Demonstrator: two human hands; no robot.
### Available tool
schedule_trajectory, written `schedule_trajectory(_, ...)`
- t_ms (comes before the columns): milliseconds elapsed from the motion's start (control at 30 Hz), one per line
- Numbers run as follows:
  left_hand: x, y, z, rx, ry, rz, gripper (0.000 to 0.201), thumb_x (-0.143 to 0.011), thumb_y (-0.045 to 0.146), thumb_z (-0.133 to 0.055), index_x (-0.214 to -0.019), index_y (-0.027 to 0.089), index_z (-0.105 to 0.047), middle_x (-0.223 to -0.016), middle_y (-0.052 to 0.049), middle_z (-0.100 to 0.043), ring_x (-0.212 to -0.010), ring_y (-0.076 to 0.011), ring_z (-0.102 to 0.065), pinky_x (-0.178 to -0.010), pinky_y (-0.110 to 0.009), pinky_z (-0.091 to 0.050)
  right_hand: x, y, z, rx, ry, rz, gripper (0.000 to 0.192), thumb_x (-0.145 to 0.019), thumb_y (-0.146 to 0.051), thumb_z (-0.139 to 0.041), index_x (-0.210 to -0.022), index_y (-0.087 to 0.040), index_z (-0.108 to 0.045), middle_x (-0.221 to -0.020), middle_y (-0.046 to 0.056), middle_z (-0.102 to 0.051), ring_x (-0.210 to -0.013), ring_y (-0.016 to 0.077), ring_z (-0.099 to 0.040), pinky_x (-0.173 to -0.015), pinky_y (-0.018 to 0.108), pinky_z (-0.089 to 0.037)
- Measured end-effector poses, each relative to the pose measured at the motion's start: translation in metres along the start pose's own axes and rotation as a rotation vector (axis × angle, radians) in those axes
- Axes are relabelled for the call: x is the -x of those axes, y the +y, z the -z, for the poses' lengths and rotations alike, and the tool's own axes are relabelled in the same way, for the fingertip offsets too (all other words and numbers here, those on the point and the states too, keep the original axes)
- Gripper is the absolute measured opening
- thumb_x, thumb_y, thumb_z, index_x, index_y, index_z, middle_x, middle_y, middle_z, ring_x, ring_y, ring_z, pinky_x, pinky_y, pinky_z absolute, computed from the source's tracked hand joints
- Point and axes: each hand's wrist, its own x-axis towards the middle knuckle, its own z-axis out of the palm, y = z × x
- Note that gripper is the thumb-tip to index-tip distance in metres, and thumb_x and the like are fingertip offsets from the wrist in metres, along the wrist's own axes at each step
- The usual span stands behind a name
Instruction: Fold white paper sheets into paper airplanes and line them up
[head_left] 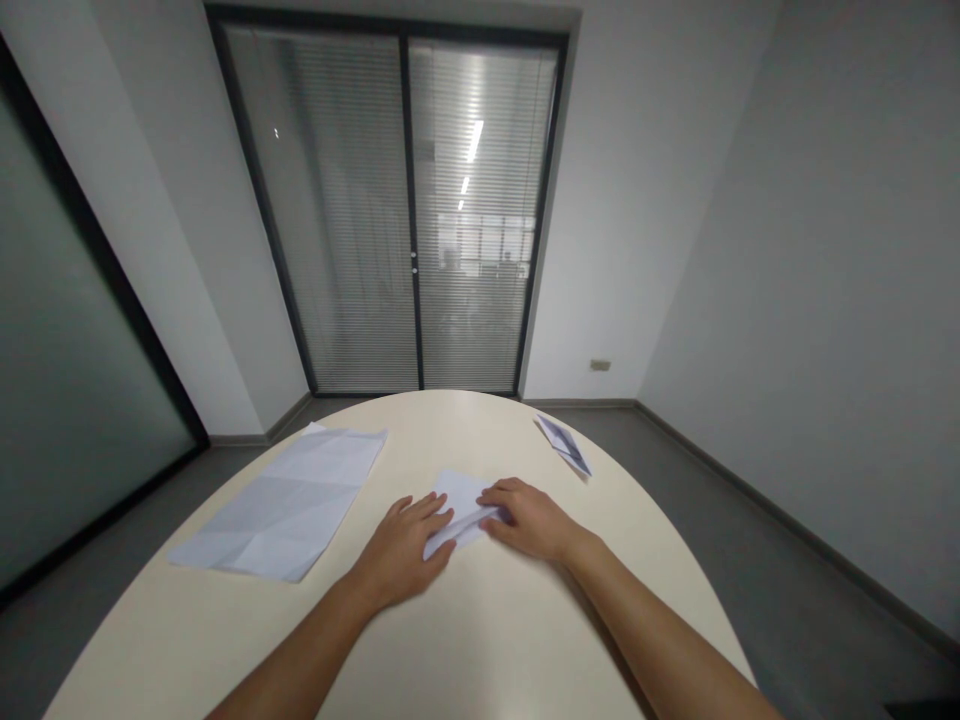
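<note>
A small folded sheet of white paper [459,492] lies on the round table in front of me, with a raised fold running across it. My left hand [409,548] rests on its left side, fingers spread and the thumb at the near edge. On the right side, my right hand [529,518] pinches the paper between thumb and bent fingers. Both hands cover parts of the sheet's ends.
Creased large white sheets [289,505] lie on the left of the cream table [480,640]. A folded paper piece [564,445] sits near the table's far right edge. Beyond stand glass panels with blinds [480,300] and a wall socket [600,366].
</note>
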Motion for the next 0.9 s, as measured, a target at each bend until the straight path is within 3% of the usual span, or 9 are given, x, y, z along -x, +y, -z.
schedule_trajectory(133,-0.001,0.002,0.001,0.003,0.018,-0.012,0.038,-0.091,0.032,-0.054,-0.125,0.022,-0.068,-0.139,-0.01,-0.061,-0.13,-0.0258,-0.056,-0.108,-0.047,-0.044,-0.001,-0.003,0.002,0.01,-0.001,-0.01,0.03,-0.092,-0.032,-0.055,-0.117,-0.022,-0.07,-0.112,0.01,-0.069,-0.11,0.0255,-0.06,-0.096,0.035,-0.046)
schedule_trajectory(267,0.001,0.002,0.0,0.042,0.025,-0.024,0.04,-0.087,0.031,-0.058,-0.126,0.025,-0.068,-0.14,-0.007,-0.059,-0.131,-0.0256,-0.055,-0.109,-0.044,-0.046,-0.002,-0.004,0.003,0.045,-0.014,-0.037,0.029,-0.087,-0.025,-0.057,-0.113,-0.022,-0.072,-0.106,0.009,-0.068,-0.105,0.0249,-0.061,-0.09,0.033,-0.047)
schedule_trajectory(400,0.002,-0.001,0.002,0.102,0.009,-0.082,0.041,-0.085,0.027,-0.058,-0.125,0.026,-0.069,-0.142,-0.005,-0.058,-0.131,-0.0231,-0.055,-0.112,-0.041,-0.044,0.0,-0.005,0.006,0.049,-0.04,0.009,0.029,-0.085,-0.036,-0.064,-0.109,-0.023,-0.073,-0.104,0.008,-0.068,-0.101,0.0251,-0.062,-0.088,0.033,-0.048)
schedule_trajectory(500,0.002,-0.003,0.007,0.118,-0.024,-0.109,0.042,-0.085,0.026,-0.057,-0.126,0.025,-0.068,-0.143,-0.006,-0.057,-0.133,-0.0222,-0.054,-0.113,-0.038,-0.043,0.002,-0.006,0.005,0.003,-0.042,0.083,0.042,-0.084,-0.049,-0.066,-0.115,-0.022,-0.071,-0.116,0.009,-0.068,-0.108,0.0259,-0.062,-0.095,0.035,-0.048)
schedule_trajectory(633,0.002,-0.002,0.009,0.123,-0.028,-0.12,0.043,-0.085,0.026,-0.057,-0.127,0.025,-0.067,-0.144,-0.005,-0.056,-0.134,-0.0221,-0.052,-0.114,-0.039,-0.042,0.002,-0.006,-0.002,-0.009,-0.04,0.122,0.057,-0.084,-0.05,-0.065,-0.131,-0.019,-0.064,-0.137,0.013,-0.06,-0.126,0.0292,-0.056,-0.108,0.04,-0.042)
schedule_trajectory(900,0.002,0.0,0.009,0.125,-0.012,-0.143,0.042,-0.085,0.026,-0.058,-0.127,0.026,-0.067,-0.143,-0.005,-0.058,-0.134,-0.022,-0.052,-0.114,-0.038,-0.043,0.0,-0.012,-0.006,-0.065,-0.07,0.163,0.06,-0.084,-0.042,-0.064,-0.138,-0.017,-0.058,-0.149,0.013,-0.05,-0.14,0.0293,-0.043,-0.119,0.044,-0.031)
